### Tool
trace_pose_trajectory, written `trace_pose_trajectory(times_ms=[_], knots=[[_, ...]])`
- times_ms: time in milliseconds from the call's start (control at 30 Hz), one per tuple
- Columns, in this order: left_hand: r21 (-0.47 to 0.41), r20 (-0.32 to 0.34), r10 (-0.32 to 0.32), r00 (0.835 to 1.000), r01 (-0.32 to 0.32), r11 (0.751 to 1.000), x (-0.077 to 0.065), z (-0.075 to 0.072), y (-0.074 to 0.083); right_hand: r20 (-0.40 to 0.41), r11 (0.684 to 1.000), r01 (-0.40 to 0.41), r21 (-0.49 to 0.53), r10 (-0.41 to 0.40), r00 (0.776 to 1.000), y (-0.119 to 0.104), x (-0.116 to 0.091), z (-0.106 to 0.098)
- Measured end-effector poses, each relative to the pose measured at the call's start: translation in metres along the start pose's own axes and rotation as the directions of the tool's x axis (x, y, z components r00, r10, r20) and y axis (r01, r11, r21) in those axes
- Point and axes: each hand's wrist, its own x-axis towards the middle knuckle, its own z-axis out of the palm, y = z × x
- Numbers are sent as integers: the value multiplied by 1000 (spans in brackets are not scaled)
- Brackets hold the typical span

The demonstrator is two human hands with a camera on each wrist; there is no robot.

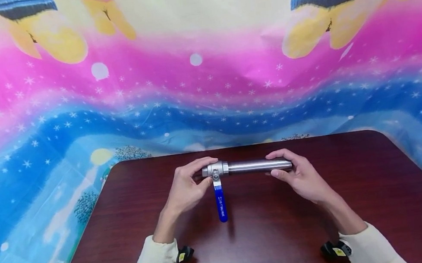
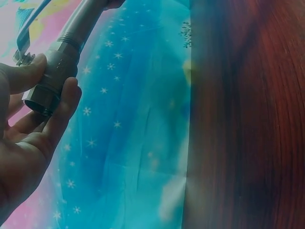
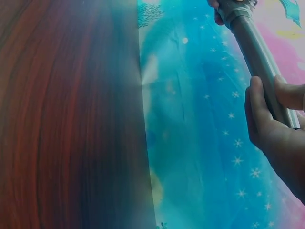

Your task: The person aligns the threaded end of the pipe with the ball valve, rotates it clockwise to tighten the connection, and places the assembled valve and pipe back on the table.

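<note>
A steel ball valve (image 1: 215,168) with a blue lever handle (image 1: 221,204) is joined end to end with a smooth metal pipe (image 1: 248,166). Both are held level above the table in the head view, the handle pointing toward the person. My left hand (image 1: 188,187) grips the valve body, thumb on one side and fingers on the other. In the left wrist view the valve's open hexagonal end (image 2: 42,100) faces the palm, and threads show where the pipe meets it. My right hand (image 1: 300,176) holds the pipe's far end between thumb and fingers.
A dark reddish wooden table (image 1: 270,237) with rounded far corners lies beneath the hands. Behind it hangs a colourful printed cloth (image 1: 198,89) with snowflakes and cartoon figures. A black wrist device (image 1: 184,254) sits at the left cuff, another black device (image 1: 335,249) at the right.
</note>
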Motion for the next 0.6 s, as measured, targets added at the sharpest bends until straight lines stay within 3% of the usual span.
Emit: trace_pose_trajectory(times_ms=[333,600], knots=[[-21,3,-45,999,45,999,-2,-5,-1,-47,1000,-12,20,13,999,-1,4,7],[-9,0,-58,998,58,998,-5,-5,-1,-68,1000,-9,-30,7,998,0,5,8]])
